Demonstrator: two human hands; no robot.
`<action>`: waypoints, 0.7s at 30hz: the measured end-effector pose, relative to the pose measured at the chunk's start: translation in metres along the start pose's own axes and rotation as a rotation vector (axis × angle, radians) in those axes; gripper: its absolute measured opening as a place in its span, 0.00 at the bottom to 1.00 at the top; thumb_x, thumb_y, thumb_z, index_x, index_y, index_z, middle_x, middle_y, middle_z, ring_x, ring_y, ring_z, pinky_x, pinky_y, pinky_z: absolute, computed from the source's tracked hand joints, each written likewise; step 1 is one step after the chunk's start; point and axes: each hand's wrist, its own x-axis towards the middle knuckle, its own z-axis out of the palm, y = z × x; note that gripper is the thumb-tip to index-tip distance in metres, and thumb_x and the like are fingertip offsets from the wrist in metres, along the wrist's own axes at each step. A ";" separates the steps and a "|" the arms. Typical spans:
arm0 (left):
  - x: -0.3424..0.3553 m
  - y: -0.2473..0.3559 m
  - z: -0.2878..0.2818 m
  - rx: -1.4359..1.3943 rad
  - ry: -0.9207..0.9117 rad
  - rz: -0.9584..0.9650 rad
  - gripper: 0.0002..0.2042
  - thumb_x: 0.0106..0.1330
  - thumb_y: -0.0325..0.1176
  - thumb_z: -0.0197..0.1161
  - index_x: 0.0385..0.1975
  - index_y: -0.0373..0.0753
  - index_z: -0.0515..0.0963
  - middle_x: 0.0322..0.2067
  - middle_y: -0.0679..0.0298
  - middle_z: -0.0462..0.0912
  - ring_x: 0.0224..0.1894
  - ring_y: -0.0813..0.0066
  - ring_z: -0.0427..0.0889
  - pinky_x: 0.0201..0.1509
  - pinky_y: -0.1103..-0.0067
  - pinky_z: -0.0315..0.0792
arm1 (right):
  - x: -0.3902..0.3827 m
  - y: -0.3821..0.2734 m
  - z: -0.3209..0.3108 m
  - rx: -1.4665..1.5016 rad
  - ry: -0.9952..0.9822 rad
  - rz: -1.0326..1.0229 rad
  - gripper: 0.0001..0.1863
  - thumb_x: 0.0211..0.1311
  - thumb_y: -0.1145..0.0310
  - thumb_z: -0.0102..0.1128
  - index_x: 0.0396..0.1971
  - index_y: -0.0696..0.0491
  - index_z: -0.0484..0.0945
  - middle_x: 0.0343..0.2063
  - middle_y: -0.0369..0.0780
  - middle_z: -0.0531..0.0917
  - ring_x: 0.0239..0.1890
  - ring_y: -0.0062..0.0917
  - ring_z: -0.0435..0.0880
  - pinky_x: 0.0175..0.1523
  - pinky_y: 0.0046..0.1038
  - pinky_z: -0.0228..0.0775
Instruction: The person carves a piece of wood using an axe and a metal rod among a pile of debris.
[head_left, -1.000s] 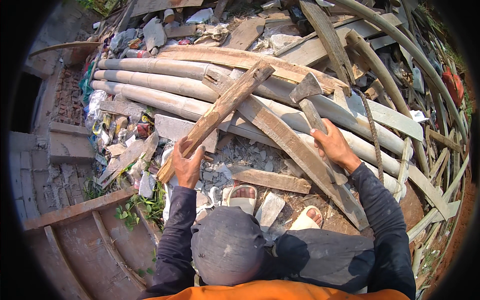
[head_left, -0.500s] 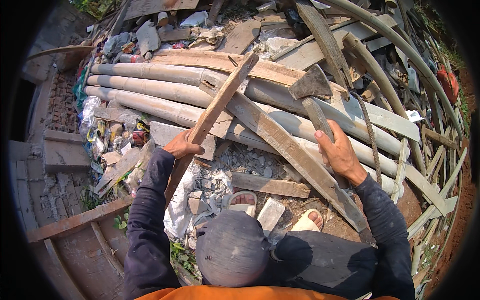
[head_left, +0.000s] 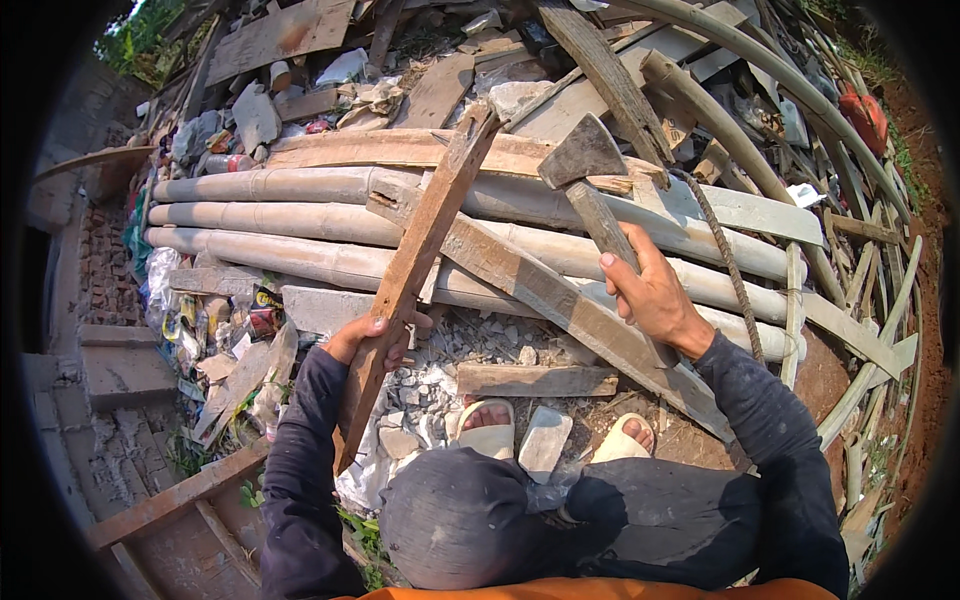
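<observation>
At left we see a dark packet point(head_left: 265, 312), its yellow print too small for us to read surely. Our left hand point(head_left: 352, 337) has its fingers wrapped around a wooden beam point(head_left: 425, 225) slanting away and rightward, which covers part of the palm. Farther right, over pale poles point(head_left: 300, 220), a hatchet point(head_left: 600, 215) points head-away and leftward; our right hand point(head_left: 650, 295), fingers curled round its handle, hides the handle's middle.

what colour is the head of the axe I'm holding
The axe head is dull, dark grey-brown, as the head view shows.
</observation>
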 end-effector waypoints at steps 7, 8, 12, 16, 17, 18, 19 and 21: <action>-0.004 -0.019 0.014 0.072 0.085 -0.029 0.46 0.59 0.60 0.74 0.68 0.28 0.72 0.28 0.63 0.78 0.28 0.72 0.80 0.38 0.75 0.75 | 0.006 0.004 -0.007 0.045 -0.010 0.090 0.31 0.81 0.47 0.56 0.69 0.55 0.69 0.29 0.34 0.77 0.21 0.15 0.76 0.23 0.23 0.71; -0.003 -0.023 0.011 0.203 0.184 -0.034 0.44 0.59 0.57 0.74 0.67 0.29 0.74 0.31 0.61 0.82 0.31 0.71 0.82 0.40 0.75 0.77 | 0.007 0.006 -0.008 0.041 -0.013 0.097 0.31 0.81 0.47 0.56 0.70 0.55 0.69 0.29 0.34 0.77 0.21 0.14 0.76 0.23 0.23 0.71; 0.000 -0.045 0.012 0.690 0.618 0.147 0.36 0.56 0.46 0.77 0.63 0.31 0.77 0.43 0.53 0.89 0.43 0.64 0.88 0.51 0.72 0.80 | 0.009 0.010 -0.006 0.042 -0.066 0.136 0.31 0.82 0.46 0.55 0.70 0.54 0.68 0.29 0.34 0.77 0.21 0.15 0.76 0.23 0.23 0.72; 0.004 -0.058 0.017 0.931 0.812 0.178 0.33 0.51 0.42 0.77 0.58 0.35 0.77 0.43 0.45 0.89 0.46 0.49 0.90 0.53 0.64 0.81 | 0.013 0.024 -0.003 0.037 -0.082 0.151 0.32 0.82 0.44 0.54 0.71 0.54 0.69 0.29 0.34 0.78 0.21 0.15 0.77 0.23 0.23 0.71; 0.006 -0.059 0.018 0.979 0.837 0.164 0.33 0.51 0.42 0.77 0.57 0.35 0.76 0.43 0.44 0.89 0.46 0.47 0.90 0.53 0.62 0.81 | 0.015 0.026 -0.003 0.031 -0.085 0.152 0.33 0.82 0.44 0.54 0.71 0.54 0.69 0.29 0.34 0.78 0.21 0.15 0.77 0.23 0.23 0.71; 0.007 -0.061 0.020 1.025 0.864 0.147 0.33 0.51 0.42 0.76 0.57 0.35 0.76 0.43 0.42 0.88 0.46 0.44 0.90 0.53 0.61 0.81 | 0.017 0.027 -0.003 0.010 -0.086 0.141 0.33 0.82 0.42 0.54 0.71 0.54 0.69 0.28 0.34 0.78 0.21 0.15 0.77 0.23 0.23 0.71; 0.009 -0.063 0.022 1.072 0.889 0.129 0.33 0.50 0.41 0.76 0.56 0.35 0.76 0.42 0.41 0.88 0.46 0.41 0.89 0.52 0.59 0.81 | 0.020 0.027 -0.002 -0.011 -0.087 0.130 0.34 0.82 0.41 0.54 0.71 0.55 0.69 0.28 0.34 0.78 0.21 0.15 0.77 0.23 0.24 0.71; 0.010 -0.064 0.027 1.102 0.916 0.114 0.32 0.50 0.42 0.77 0.56 0.36 0.75 0.42 0.41 0.88 0.46 0.39 0.89 0.52 0.57 0.81 | 0.025 0.029 -0.003 -0.037 -0.090 0.131 0.36 0.81 0.39 0.55 0.70 0.55 0.69 0.28 0.34 0.77 0.21 0.16 0.76 0.22 0.24 0.70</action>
